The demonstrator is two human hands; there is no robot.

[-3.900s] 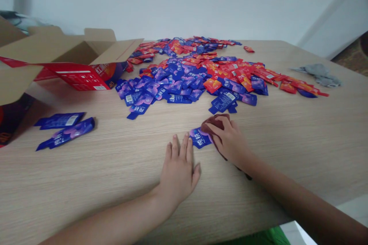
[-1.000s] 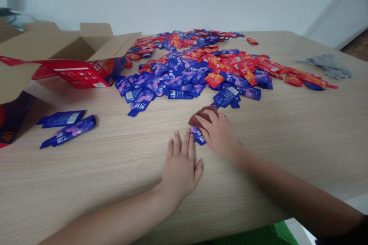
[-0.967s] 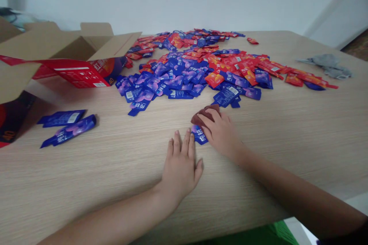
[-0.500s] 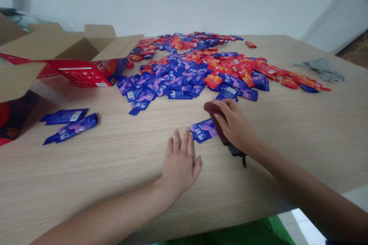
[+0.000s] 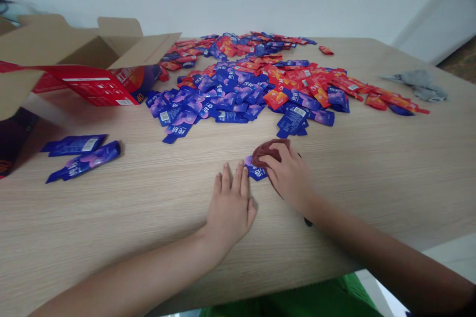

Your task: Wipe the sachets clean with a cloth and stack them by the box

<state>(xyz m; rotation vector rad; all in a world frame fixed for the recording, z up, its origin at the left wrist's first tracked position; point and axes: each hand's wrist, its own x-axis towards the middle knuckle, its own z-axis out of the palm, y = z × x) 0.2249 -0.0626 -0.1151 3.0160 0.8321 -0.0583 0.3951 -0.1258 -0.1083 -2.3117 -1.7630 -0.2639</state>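
My left hand lies flat on the wooden table, fingers stretched out, their tips touching the near end of a blue sachet. My right hand presses a dark brown cloth onto that sachet, fingers curled over the cloth. Most of the sachet is hidden under the cloth and hand. Behind them spreads a big heap of blue and red sachets.
An open cardboard box with a red printed side lies at the left. Two blue sachets rest apart at the near left. A grey cloth sits at the far right. The table's near edge runs below my forearms.
My right hand has slid the brown cloth left, back over the blue sachet, covering most of it. My left hand has stayed flat in place.
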